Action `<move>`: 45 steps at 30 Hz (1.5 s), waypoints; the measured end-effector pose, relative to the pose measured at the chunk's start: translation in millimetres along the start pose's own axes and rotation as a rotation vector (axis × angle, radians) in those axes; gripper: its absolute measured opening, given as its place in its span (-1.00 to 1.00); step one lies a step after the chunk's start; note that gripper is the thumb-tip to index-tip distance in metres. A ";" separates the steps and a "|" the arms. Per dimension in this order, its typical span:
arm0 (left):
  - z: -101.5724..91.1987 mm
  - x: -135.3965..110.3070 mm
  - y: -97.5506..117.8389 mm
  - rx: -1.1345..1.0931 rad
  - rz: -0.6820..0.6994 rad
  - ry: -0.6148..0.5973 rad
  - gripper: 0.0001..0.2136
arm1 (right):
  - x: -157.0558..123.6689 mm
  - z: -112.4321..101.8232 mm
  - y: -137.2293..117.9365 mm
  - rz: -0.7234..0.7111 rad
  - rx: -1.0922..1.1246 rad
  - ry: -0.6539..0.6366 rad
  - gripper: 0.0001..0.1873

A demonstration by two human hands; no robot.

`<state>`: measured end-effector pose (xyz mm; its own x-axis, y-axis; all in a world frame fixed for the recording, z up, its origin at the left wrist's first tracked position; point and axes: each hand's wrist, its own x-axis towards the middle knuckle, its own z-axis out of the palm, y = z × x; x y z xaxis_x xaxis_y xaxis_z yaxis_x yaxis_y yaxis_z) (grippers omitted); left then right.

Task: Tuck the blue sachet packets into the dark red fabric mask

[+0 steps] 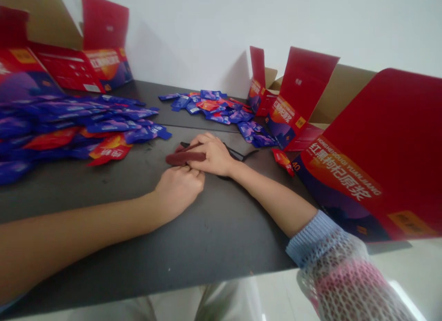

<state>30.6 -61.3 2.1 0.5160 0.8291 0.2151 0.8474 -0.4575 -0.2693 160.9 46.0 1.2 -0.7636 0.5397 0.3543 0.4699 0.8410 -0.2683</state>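
On the dark table's middle lies a maroon, soft-looking rounded item whose exact kind I cannot make out. My right hand is closed over it from above. Curled into a loose fist, my left hand touches its lower edge with the fingers; whatever is inside that hand is hidden. Beside and partly under my right hand is a thin black frame with slender arms, looking like eyeglasses. A red sachet lies to its right.
Blue and red sachets form a large heap at left and a smaller pile at the back. Open red cartons stand at left and right. The table's front edge runs above my legs; a pale wall stands behind.
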 end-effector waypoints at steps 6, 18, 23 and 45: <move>-1.9 0.9 -1.9 -0.008 0.033 -0.039 -0.70 | -1.1 2.2 10.5 -0.066 0.096 0.098 -0.74; -16.6 5.5 11.2 -0.039 -0.059 -0.204 -0.70 | -1.3 -12.3 20.1 0.077 -0.131 -0.076 -0.66; -13.5 5.5 13.7 -0.036 -0.051 -0.164 -0.71 | -5.1 -16.3 31.2 0.148 -0.220 -0.063 -0.65; 2.3 0.9 3.3 -0.024 -0.025 -0.045 -0.72 | -6.6 -3.5 2.4 -0.076 -0.149 -0.009 -0.56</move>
<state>33.6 -61.4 -0.7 0.4892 0.8536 0.1792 0.8629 -0.4439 -0.2414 168.6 44.5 1.3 -0.8031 0.4744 0.3606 0.4706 0.8761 -0.1047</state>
